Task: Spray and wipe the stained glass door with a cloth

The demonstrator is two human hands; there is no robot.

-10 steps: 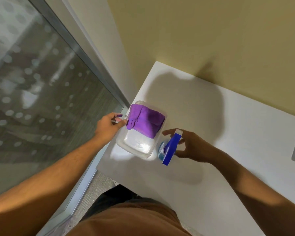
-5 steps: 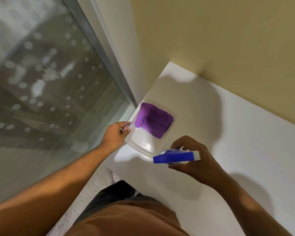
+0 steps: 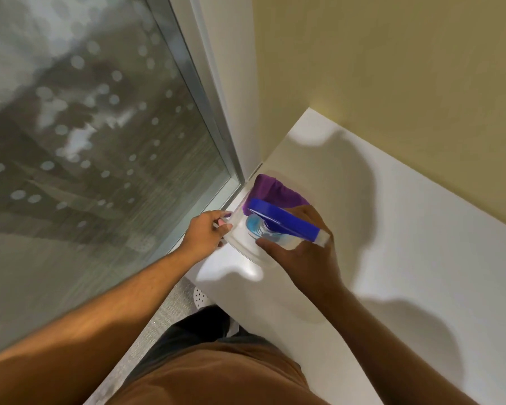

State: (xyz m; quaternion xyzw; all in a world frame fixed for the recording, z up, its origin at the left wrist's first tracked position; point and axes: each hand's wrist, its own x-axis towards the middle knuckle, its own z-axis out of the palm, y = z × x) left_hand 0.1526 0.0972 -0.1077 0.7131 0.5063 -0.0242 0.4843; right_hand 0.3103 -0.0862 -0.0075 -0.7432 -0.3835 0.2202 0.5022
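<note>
1. The right hand covers much of the spray bottle; only its blue trigger head, its white nozzle tip and a patch of clear body with pale blue liquid show. The fingers curl round the bottle and grip it above the near end of the container.
2. The container is clear plastic with rounded corners. Its walls are hard to trace against the white table, and the bottle and hand hide its middle.
3. The left hand pinches the container's left rim, thumb on top; the fingertips are tucked under and cannot be made out.
4. The purple cloth lies folded and soft in the far end of the container, its near part hidden behind the blue spray head.
5. The glass door fills the left side, just beside the table's left edge. It carries frosted dots and blurred reflections, so stains cannot be told from the pattern. A smooth grey metal frame bounds its right side.
6. The picture's edges cut off both forearms; a matt yellow wall stands beyond the table.
</note>
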